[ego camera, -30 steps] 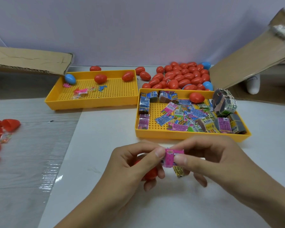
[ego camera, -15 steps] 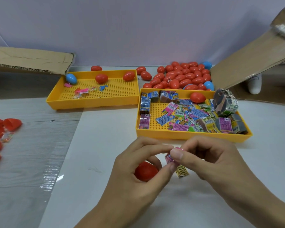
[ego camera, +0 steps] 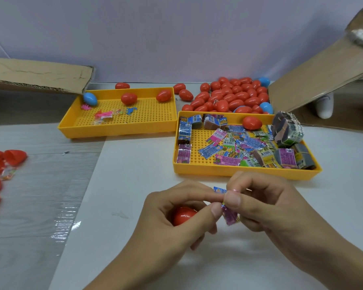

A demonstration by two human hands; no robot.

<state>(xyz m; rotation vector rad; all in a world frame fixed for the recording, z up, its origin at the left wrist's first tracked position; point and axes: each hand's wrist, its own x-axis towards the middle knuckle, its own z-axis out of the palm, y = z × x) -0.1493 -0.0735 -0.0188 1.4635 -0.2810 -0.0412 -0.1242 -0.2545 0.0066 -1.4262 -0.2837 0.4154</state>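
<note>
Pink leaflet (ego camera: 230,216) is hanging just right of the red shell (ego camera: 183,215) my left hand (ego camera: 170,225) is cupping; my right hand (ego camera: 266,208) is pinching it too.

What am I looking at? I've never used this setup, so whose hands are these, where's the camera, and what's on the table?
There is no machine: a person works with bare hands, filmed by one camera worn on the head, looking down. The left hand cradles a red plastic egg and, with the right hand, pinches a folded pink leaflet. On the table the near yellow tray holds printed leaflets and bundles; the far yellow tray holds a few eggs and small toys. Behind lies a pile of mostly red eggs.
</note>
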